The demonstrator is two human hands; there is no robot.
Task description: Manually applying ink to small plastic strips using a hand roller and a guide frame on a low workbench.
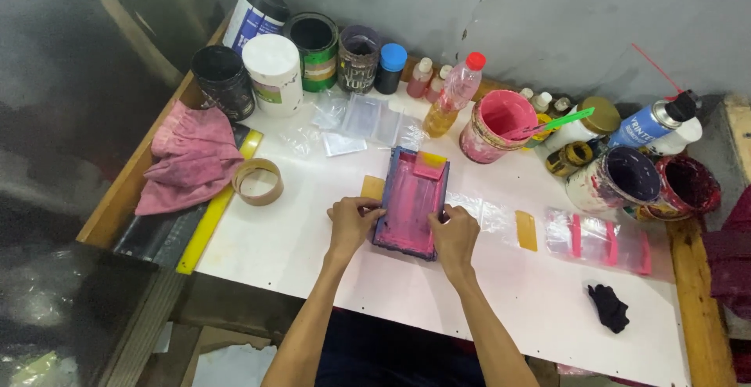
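Here both hands grip a small screen-printing frame that lies flat near the middle of the white table. The left hand pinches the frame's left rail at about nine o'clock, fingers curled over the edge and thumb on top. The right hand closes on the near right corner, at about five o'clock of the frame, fingers bent onto the rim. Both wrists are bent slightly down and the forearms run in from the near table edge, converging on the frame.

The mesh is already flooded pink, and a small pink-and-yellow squeegee rests on its far end at twelve o'clock, so the ink looks spread. Judging from this, the frame is still down on the work, and lifting it is what remains.

Outward, a yellow card peeks from under the frame at ten o'clock. A clear plastic bag lies just beside it at three o'clock, and printed bags lie further right. A pink ink tub stands at one o'clock, a tape roll at nine, and a pink rag beyond.
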